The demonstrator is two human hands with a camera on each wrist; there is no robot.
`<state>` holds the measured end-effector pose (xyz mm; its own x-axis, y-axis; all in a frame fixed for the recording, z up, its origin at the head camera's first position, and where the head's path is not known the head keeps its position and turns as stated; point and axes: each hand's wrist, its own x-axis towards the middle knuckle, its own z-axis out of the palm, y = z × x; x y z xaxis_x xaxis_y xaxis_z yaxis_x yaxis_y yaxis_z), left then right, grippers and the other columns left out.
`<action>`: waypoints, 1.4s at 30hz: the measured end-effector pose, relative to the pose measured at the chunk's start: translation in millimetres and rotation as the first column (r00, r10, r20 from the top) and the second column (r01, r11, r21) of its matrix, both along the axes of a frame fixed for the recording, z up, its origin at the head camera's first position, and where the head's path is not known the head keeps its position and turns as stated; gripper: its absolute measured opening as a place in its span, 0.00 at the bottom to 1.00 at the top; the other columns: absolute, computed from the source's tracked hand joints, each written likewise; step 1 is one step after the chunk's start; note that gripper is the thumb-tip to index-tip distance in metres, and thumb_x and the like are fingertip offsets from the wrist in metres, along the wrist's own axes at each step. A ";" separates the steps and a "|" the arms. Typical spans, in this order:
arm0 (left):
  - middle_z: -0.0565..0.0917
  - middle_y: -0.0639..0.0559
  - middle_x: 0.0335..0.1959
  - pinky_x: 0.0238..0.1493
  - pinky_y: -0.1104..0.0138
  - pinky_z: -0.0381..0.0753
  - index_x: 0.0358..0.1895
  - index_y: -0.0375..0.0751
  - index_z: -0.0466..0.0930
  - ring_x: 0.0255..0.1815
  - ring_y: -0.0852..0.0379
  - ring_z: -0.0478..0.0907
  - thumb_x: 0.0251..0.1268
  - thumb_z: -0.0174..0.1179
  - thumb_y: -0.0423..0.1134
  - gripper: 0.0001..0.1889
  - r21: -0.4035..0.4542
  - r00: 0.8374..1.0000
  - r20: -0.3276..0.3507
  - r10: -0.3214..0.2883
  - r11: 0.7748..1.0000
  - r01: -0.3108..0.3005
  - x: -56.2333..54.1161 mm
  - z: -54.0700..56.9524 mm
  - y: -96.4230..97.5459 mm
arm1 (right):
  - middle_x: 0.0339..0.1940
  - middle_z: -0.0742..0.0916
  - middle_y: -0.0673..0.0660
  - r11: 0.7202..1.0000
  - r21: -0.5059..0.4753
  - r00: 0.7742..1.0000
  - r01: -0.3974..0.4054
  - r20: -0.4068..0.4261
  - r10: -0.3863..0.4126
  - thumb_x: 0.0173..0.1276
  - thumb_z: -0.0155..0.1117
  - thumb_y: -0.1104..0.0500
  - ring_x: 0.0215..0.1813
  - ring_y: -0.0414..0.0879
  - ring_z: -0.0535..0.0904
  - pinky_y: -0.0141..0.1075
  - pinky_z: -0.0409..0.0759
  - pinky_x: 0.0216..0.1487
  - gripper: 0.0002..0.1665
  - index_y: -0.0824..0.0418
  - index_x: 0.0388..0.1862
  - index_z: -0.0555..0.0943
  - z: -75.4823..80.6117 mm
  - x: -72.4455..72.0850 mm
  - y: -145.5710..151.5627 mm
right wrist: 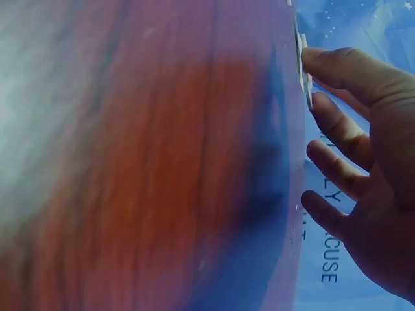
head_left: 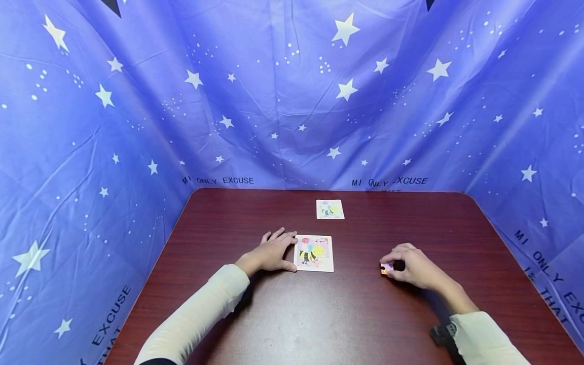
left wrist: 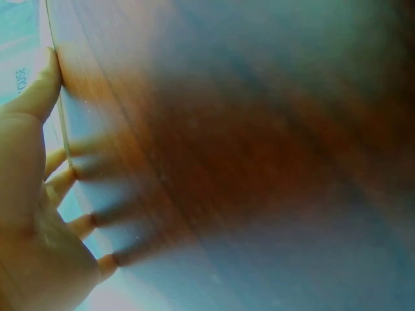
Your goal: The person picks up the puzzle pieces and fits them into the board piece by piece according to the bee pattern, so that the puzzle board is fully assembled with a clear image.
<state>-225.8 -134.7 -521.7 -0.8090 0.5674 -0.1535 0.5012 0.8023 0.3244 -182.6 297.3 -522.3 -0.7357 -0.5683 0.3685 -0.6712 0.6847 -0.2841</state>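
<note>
A square jigsaw puzzle board [head_left: 314, 253] with a light border and a bee picture lies flat on the table. Pale, unfilled areas show toward its lower right. My left hand [head_left: 274, 252] rests at its left side, fingers spread, with the thumb by the near corner and the index fingertip by the far one. To the right, my right hand [head_left: 414, 266] pinches a small purple and orange puzzle piece [head_left: 387, 268] between thumb and fingers, just over the tabletop. The right wrist view shows the thin piece [right wrist: 306, 71] edge-on at the thumb and index fingertips, the other fingers loosely bent.
Behind the board, a smaller card [head_left: 330, 209] with a similar bee picture lies on the dark red wooden table [head_left: 292, 314]. A blue curtain [head_left: 283, 101] with stars and lettering hangs around the back and both sides.
</note>
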 end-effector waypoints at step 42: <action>0.60 0.54 0.82 0.76 0.35 0.50 0.74 0.52 0.67 0.85 0.39 0.48 0.55 0.68 0.68 0.45 0.001 1.000 -0.002 -0.003 1.000 0.003 1.2 1.0 0.3 | 0.38 0.88 0.44 0.987 0.018 0.977 -0.162 0.145 0.157 0.57 0.78 0.52 0.50 0.46 0.78 0.45 0.74 0.50 0.13 0.49 0.42 0.91 2.4 -35.7 -116.4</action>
<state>-224.6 -134.4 -520.7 -0.8075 0.5702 -0.1511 0.5045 0.8003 0.3241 -218.3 180.9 -519.9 -0.6784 -0.6916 0.2480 -0.7265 0.5814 -0.3661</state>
